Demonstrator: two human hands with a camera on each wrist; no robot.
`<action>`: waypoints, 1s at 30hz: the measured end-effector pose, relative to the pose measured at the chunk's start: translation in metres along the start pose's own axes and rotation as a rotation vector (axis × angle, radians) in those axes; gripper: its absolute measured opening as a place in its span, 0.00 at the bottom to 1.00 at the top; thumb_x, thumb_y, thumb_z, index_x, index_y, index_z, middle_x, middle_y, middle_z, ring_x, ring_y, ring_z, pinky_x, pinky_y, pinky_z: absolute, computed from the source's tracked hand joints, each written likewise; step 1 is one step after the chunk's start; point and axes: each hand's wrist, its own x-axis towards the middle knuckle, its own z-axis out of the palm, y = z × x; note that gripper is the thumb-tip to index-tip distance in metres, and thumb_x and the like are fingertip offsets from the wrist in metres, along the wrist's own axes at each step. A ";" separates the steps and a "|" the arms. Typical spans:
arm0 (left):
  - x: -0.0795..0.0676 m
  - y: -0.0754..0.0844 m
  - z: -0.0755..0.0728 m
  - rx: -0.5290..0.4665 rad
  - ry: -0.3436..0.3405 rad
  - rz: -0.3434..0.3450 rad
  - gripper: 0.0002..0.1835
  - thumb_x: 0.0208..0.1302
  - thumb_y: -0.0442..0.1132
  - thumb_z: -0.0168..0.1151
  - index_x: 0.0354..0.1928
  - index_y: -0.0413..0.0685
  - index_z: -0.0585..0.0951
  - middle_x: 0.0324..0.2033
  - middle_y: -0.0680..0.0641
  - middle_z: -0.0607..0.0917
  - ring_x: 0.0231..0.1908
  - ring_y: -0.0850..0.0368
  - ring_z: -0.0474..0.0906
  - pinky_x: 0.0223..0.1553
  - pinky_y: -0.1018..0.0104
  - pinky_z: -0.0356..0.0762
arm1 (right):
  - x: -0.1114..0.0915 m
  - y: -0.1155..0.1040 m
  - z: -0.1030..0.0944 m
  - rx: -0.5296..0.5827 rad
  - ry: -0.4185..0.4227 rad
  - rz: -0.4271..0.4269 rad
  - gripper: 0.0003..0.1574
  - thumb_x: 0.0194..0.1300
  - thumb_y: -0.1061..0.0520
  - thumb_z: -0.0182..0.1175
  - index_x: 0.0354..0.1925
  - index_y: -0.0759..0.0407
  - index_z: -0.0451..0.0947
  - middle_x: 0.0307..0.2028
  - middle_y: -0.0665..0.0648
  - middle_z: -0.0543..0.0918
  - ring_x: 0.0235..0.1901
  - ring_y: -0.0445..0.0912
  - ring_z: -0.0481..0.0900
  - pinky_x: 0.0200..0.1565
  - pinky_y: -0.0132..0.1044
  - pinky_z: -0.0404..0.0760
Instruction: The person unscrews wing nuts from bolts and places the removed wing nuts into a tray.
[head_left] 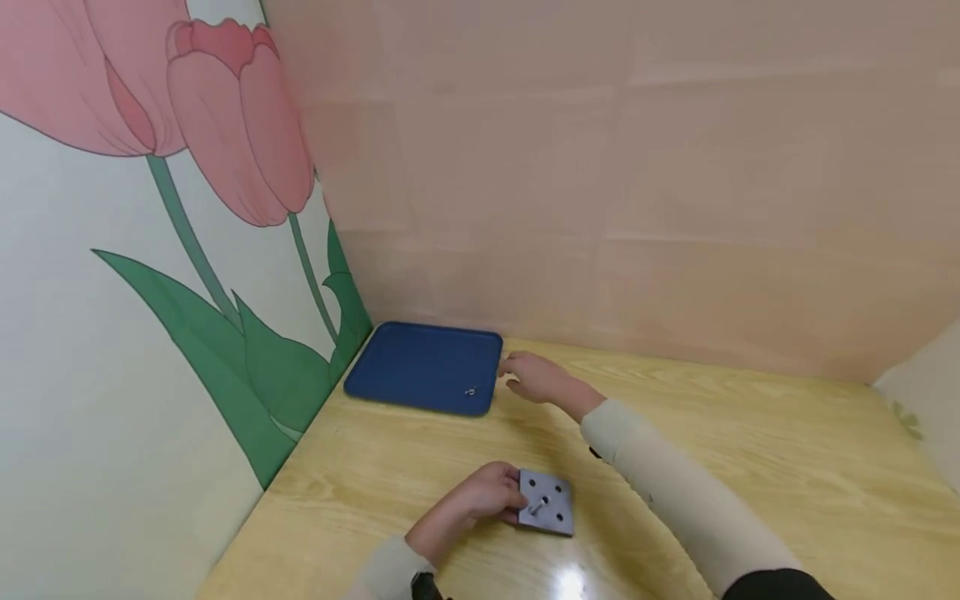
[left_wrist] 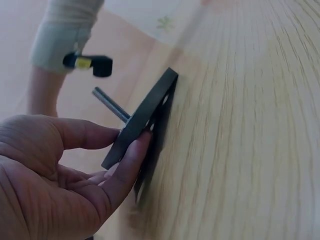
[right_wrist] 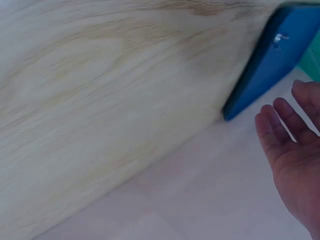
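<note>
A square grey metal plate [head_left: 555,487] with several round holes is pinched at its left edge by my left hand [head_left: 489,492]. A threaded bolt [left_wrist: 111,105] stands out of the plate's face; in the left wrist view thumb and fingers grip the plate [left_wrist: 145,117] from both faces, tilted against the table. My right hand [head_left: 536,377] is over the right edge of a blue tray [head_left: 420,362], fingers loosely bent and holding nothing. On the tray lies a small shiny metal piece [head_left: 470,391], too small to make out its kind.
The wooden table [head_left: 720,467] meets a pinkish covered wall [head_left: 600,167] at the back. On the left stands a white panel [head_left: 90,375] painted with pink tulips. The tray sits in the far left corner, against both.
</note>
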 end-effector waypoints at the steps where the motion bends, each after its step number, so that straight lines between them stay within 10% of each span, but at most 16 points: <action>1: 0.001 0.000 0.002 0.001 0.007 0.015 0.16 0.60 0.20 0.60 0.51 0.29 0.75 0.35 0.42 0.85 0.35 0.51 0.85 0.38 0.58 0.87 | -0.007 0.002 -0.003 0.010 0.007 0.005 0.17 0.72 0.62 0.60 0.58 0.62 0.80 0.54 0.61 0.82 0.55 0.56 0.80 0.56 0.50 0.81; 10: 0.012 0.000 0.021 0.116 0.028 0.159 0.22 0.54 0.14 0.59 0.53 0.29 0.76 0.32 0.39 0.85 0.32 0.50 0.82 0.32 0.57 0.86 | -0.088 0.039 -0.013 0.094 0.139 0.102 0.19 0.72 0.59 0.61 0.59 0.63 0.79 0.55 0.63 0.82 0.55 0.59 0.79 0.54 0.56 0.80; 30: 0.008 0.023 0.057 0.826 -0.036 0.169 0.43 0.50 0.33 0.79 0.68 0.37 0.68 0.41 0.48 0.74 0.37 0.59 0.71 0.41 0.69 0.77 | -0.231 0.063 -0.007 0.255 0.275 0.267 0.21 0.72 0.59 0.61 0.60 0.67 0.77 0.54 0.66 0.83 0.52 0.61 0.81 0.51 0.58 0.83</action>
